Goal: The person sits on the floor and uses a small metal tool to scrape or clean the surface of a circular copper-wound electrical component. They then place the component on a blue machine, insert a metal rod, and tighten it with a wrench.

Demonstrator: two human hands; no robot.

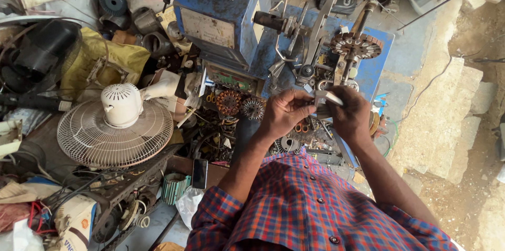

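Plainly the step in hand was fine work on a small part: both hands were raised over the cluttered tabletop (158,167), closed together on a pale flat strip (330,97), perhaps stiff paper or plastic, though its make was too small to tell. The left hand (284,113) pinched it from the nine o'clock side with fingers curled tight; the right hand (351,116) gripped it from three o'clock, knuckles up. The strip sat just below a blue metal winding machine (226,14), its paint chipped and dusty. At one o'clock from the hands a round toothed stator (356,44) of layered steel stood on the machine's spindle. At nine o'clock lay a copper-wound coil ring (229,102) and a bare grey one (254,108). Farther at nine o'clock rested a white fan (114,127), its wire guard round and rusted. Any next move, by my judgement, would call for a steady pinch.
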